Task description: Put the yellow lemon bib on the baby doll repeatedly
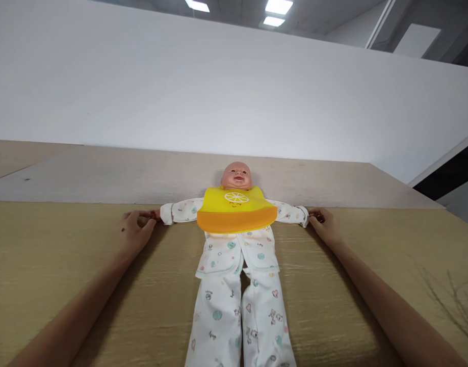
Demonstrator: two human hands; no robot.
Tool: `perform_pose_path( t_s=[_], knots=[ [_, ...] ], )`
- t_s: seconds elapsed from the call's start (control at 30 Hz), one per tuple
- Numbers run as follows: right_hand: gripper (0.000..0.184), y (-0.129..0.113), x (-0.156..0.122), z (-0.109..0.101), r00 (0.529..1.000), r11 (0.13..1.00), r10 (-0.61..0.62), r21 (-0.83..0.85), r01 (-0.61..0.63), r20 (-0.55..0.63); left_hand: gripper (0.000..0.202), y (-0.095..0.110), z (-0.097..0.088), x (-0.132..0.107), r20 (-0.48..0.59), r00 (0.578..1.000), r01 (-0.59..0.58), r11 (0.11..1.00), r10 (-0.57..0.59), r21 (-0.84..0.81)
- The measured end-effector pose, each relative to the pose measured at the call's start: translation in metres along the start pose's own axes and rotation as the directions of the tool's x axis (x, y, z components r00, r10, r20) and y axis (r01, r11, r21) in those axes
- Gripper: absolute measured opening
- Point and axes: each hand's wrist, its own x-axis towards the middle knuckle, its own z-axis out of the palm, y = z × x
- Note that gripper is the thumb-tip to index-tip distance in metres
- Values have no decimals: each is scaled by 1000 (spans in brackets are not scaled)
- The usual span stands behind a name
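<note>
A baby doll (237,176) lies on its back on a wooden table (66,255), arms stretched out to both sides. It wears white printed pyjamas (237,285) and a yellow and orange bib (236,210) with a lemon slice on it. My left hand (135,230) has its fingers closed round the doll's hand at the end of one sleeve. My right hand (325,224) pinches the doll's other hand at the opposite cuff.
A pale raised board (142,176) runs behind the doll's head, with a white wall (180,92) beyond it. Thin dry twigs (456,300) show at the right edge of the table.
</note>
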Motion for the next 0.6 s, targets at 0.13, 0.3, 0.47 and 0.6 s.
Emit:
perform_pose_path(
  t_s=[0.13, 0.3, 0.47, 0.6],
  knots=[
    [38, -1, 0, 0, 1000, 1000, -12, 11, 12, -15, 22, -1, 0, 0, 18, 1000, -13, 1000, 13, 0],
    [37, -3, -1, 0, 999, 1000, -9, 17, 10, -47, 22, 1, -1, -2, 26, 1000, -12, 1000, 12, 5],
    [36, -3, -1, -1, 999, 1000, -6, -16, 5, -47, 21, 6, -4, -3, 27, 1000, -7, 1000, 7, 9],
    [35, 2, -1, -1, 999, 999, -16, -29, 15, -30, 21, 8, -6, -3, 39, 999, -6, 1000, 5, 25]
  ],
)
